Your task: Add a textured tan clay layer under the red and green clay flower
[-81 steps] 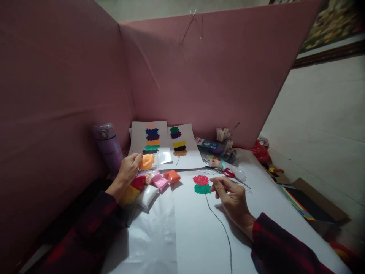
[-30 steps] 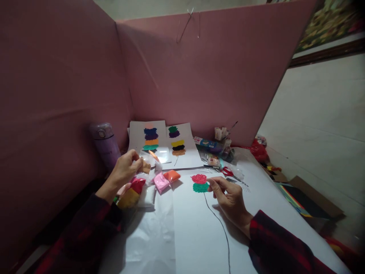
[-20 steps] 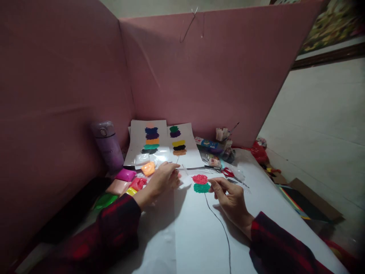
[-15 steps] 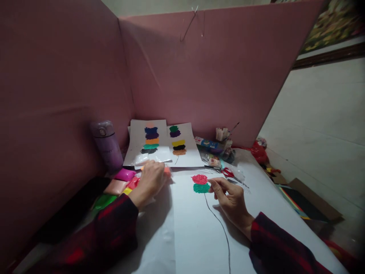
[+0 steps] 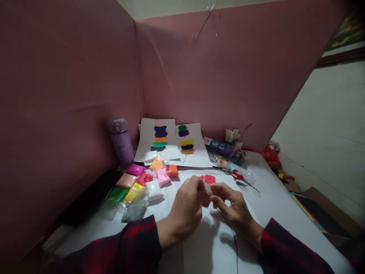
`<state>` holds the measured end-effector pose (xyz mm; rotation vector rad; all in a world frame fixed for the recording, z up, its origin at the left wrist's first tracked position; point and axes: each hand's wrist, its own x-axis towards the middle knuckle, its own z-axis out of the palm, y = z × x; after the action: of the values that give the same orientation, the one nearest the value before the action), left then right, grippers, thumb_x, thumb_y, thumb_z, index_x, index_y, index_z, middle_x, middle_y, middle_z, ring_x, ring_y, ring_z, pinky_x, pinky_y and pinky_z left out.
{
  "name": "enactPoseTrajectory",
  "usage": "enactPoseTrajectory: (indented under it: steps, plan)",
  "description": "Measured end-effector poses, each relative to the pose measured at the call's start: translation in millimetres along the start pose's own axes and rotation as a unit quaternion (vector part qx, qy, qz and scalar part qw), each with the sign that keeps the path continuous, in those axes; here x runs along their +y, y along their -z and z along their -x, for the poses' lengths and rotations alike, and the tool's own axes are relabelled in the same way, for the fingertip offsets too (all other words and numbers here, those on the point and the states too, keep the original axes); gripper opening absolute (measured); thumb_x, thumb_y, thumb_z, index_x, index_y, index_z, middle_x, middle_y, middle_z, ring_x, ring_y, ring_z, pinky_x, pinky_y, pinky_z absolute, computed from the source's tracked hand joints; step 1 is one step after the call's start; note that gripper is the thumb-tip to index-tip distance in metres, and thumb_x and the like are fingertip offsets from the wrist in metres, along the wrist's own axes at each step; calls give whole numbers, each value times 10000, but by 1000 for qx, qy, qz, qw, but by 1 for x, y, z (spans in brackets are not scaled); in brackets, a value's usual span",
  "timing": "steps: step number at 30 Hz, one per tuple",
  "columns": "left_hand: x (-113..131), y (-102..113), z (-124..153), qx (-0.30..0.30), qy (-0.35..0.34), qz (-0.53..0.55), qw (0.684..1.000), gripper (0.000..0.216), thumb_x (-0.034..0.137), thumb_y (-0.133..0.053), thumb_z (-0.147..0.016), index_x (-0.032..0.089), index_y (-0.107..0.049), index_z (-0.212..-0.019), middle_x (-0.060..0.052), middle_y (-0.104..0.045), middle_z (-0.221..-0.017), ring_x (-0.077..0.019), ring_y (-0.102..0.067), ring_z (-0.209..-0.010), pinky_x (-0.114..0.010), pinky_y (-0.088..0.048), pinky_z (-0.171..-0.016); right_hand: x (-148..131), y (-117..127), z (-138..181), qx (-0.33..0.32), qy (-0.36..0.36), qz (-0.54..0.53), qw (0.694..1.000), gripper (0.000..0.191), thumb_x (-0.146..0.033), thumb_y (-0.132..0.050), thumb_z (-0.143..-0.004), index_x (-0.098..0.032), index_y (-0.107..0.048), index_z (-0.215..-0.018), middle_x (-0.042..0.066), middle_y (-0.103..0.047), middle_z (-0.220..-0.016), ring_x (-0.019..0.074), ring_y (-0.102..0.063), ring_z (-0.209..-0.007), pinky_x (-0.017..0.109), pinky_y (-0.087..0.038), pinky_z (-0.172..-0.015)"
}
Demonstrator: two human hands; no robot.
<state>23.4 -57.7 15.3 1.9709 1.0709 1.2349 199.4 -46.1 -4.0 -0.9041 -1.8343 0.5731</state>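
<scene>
My left hand (image 5: 189,207) is closed in front of me, over the sheet of paper (image 5: 196,247). Its fingers grip a small clear plastic packet (image 5: 207,187), mostly hidden by them. Close beside it, my right hand (image 5: 235,205) has thumb and fingers pinched at the packet's side; what lies between them is too small to make out. Behind the hands a red clay patch (image 5: 209,179) shows on the paper, above a drawn black line (image 5: 234,232). Left of my hands lie several clay packets, among them white (image 5: 154,189), yellow (image 5: 135,193) and pink (image 5: 163,177).
A purple bottle (image 5: 121,142) stands at the back left. Sheets with colour patches (image 5: 171,152) lean at the back. Red-handled scissors (image 5: 238,175) lie right of the paper. Pink panels (image 5: 228,76) close off the back and left.
My left hand has come from the clay packets to the right, meeting my right hand over the paper. The packets are now uncovered; the view has turned slightly left.
</scene>
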Motion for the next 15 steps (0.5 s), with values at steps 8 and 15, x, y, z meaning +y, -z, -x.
enactPoseTrajectory:
  steps: [8, 15]
  plan:
    - [-6, -3, -18, 4, -7, 77, 997, 44, 222, -548, -836, 192, -565, -862, -48, -606, -810, -169, -559, -745, -295, -439, -681, -10, -4, -7, 59, -114, -161, 979, 250, -412, -644, -813, -174, -580, -850, -22, -547, -578, 88, -461, -416, 199, -356, -354]
    - [-18, 1, -17, -46, 115, 244, 962, 228, 360, -636, -790, 133, -624, -809, -16, -584, -729, -123, -521, -659, -240, -420, -623, -9, -12, -2, 67, -133, -182, 972, 215, -323, -648, -822, -171, -539, -715, -52, -503, -508, 62, -436, -398, 177, -329, -375]
